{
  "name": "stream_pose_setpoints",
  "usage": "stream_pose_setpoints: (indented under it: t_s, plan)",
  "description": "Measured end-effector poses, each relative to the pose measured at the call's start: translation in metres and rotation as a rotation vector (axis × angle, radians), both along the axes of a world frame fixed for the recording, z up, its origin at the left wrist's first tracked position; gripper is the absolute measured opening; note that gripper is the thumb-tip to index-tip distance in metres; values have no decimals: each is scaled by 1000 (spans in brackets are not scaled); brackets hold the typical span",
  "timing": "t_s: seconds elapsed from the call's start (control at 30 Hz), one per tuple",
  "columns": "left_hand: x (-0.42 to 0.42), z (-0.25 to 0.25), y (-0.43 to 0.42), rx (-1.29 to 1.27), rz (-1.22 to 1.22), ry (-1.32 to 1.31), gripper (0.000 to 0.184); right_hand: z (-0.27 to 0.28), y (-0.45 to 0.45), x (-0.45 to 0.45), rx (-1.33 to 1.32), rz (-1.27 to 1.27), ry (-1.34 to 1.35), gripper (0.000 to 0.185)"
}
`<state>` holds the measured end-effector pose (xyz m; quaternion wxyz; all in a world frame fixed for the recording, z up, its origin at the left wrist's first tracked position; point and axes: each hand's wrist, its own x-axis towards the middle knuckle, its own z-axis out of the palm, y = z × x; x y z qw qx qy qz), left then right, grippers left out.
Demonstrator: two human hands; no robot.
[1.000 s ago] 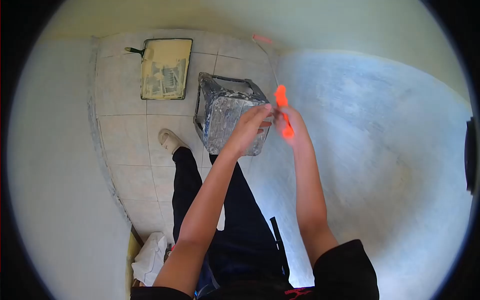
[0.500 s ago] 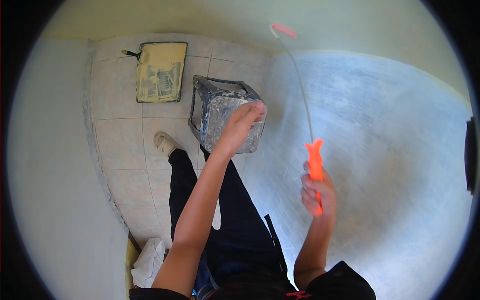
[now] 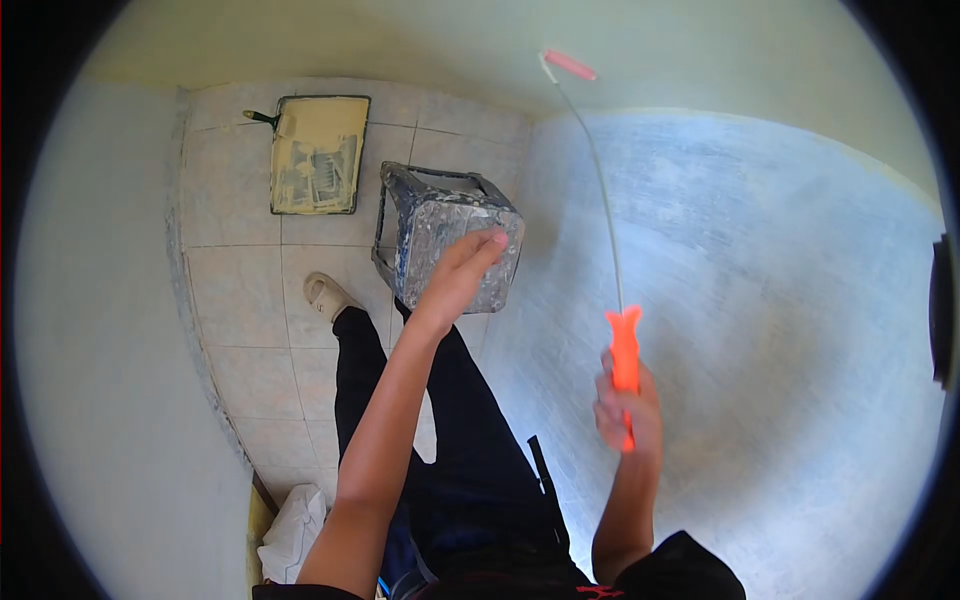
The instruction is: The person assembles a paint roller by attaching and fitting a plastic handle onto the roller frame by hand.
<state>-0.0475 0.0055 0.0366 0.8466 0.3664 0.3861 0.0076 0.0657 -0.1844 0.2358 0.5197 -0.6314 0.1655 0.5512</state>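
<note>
1. The right hand [image 3: 630, 405] holds a paint roller [image 3: 625, 350] by its orange handle, the fingers closed around the lower part of the grip.
2. The roller's thin metal rod [image 3: 604, 190] runs up and away from the handle in a slight curve, ending at a pink roller sleeve [image 3: 570, 65]. The sleeve appears in front of the upper part of the far wall [image 3: 420, 60]; whether it touches the wall I cannot tell.
3. The left hand [image 3: 460, 280] is over the paint-spattered stool [image 3: 430, 235], its fingers close together and pointing toward the seat's right edge. Whether they touch the seat I cannot tell.
4. The stool stands upright on the tiled floor [image 3: 240, 290], toward the floor's right edge, beside the pale blue wall [image 3: 720, 250].
5. A dark-rimmed paint tray [image 3: 364, 155] lies near the floor's far left corner, well apart from both hands, with cream paint spread over it and thinner streaks toward its near edge.
6. A brush [image 3: 260, 117] with a dark green handle rests at the tray's left edge, near the far left corner, its handle sticking out over the floor.
7. A beige shoe [image 3: 328, 295] is on the floor between the tray and a white bag [image 3: 293, 530], which sits by the near left edge.
</note>
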Motion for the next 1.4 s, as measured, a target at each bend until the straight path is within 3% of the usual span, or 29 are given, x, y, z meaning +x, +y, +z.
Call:
stream_pose_setpoints:
  t_s: [0.1,0.3,0.4,0.47,0.63,0.73,0.9,0.97,1.07,1.23,1.33,1.4]
  plan:
    - [5,12,-2,-18,-40,-52,59,22,1,0,-89,1,-8,30]
    - [21,8,-3,31,-65,-62,56,-153,57,65,-40,137,14,19]
    - [20,-3,-5,51,-62,-62,55,-178,79,72,-48,57,83,18]
    - [15,-5,-10,45,-57,-54,55,-148,57,59,-10,70,41,19]
    - [13,11,-14,12,-38,-68,57,25,8,5,4,2,5,24]
    - [19,26,-17,-9,-60,-79,57,35,13,12,-32,72,-19,26]
    - [24,20,-22,32,-50,-94,56,-111,56,65,-63,159,2,19]
    - [21,11,-28,37,-44,-111,56,-129,62,62,-56,178,23,19]
    - [16,8,-31,54,-59,-74,56,-99,64,49,-40,104,16,18]
    - [4,29,-35,-46,-41,-45,58,74,21,-13,-8,-5,-24,28]
    - [5,38,-32,-54,-42,-52,59,101,6,-23,-47,29,-26,33]
    - [12,47,-26,-40,-47,-88,59,77,14,-12,-57,72,-60,32]
